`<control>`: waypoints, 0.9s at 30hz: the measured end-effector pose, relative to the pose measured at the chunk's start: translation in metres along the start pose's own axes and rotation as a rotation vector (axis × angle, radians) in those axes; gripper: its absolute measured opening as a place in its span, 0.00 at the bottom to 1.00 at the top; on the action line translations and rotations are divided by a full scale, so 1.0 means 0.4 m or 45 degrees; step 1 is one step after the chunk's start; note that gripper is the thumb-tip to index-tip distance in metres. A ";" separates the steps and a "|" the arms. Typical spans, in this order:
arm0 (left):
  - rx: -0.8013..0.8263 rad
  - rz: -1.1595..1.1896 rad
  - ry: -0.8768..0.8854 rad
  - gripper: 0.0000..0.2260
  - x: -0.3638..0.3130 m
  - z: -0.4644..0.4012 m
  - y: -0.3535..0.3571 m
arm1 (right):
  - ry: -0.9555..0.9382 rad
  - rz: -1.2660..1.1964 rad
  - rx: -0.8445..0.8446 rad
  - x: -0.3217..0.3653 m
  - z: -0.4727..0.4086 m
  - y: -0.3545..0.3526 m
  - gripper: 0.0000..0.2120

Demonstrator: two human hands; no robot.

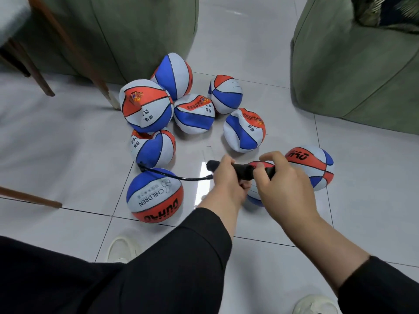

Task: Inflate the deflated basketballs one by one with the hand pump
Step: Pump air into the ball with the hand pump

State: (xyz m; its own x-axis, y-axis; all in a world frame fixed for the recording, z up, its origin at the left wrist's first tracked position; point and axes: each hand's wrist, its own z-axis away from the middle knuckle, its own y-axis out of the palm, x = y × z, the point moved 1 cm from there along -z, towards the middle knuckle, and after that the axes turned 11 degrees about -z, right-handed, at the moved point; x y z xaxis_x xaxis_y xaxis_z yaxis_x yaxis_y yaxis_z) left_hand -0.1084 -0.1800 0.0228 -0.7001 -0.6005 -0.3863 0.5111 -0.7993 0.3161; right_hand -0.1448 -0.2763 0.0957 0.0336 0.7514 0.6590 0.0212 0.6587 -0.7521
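Note:
A black hand pump (243, 170) lies level between my hands above the floor. My left hand (227, 181) grips its barrel and my right hand (284, 185) grips the handle end. A thin black hose (181, 177) runs left from the pump to a crumpled red, white and blue basketball (154, 148). Several more deflated basketballs (193, 113) lie in a cluster behind it. A round basketball (154, 196) sits in front of the hose. Another round ball (315, 166) lies to the right, and one more ball (254, 196) is mostly hidden under my hands.
Green upholstered seats stand at the back left (136, 30) and right (353, 71). Wooden chair legs (74, 53) slant down at the left, one ending beside the ball cluster. My white shoes (121, 249) show on the pale tiled floor (56, 155).

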 end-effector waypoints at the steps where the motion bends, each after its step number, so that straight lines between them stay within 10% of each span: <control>1: 0.013 0.016 -0.015 0.07 0.012 0.006 0.011 | 0.013 -0.008 0.000 -0.007 0.003 0.008 0.15; 27: -0.003 -0.020 -0.041 0.09 -0.025 0.002 -0.005 | -0.136 -0.086 -0.028 0.040 0.021 -0.003 0.21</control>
State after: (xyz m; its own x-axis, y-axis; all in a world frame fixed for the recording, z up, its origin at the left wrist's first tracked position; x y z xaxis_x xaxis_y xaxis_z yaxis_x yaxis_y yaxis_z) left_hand -0.1029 -0.1722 0.0266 -0.7238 -0.5868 -0.3631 0.5011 -0.8087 0.3081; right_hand -0.1528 -0.2648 0.1070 -0.0753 0.7060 0.7042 0.0421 0.7078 -0.7051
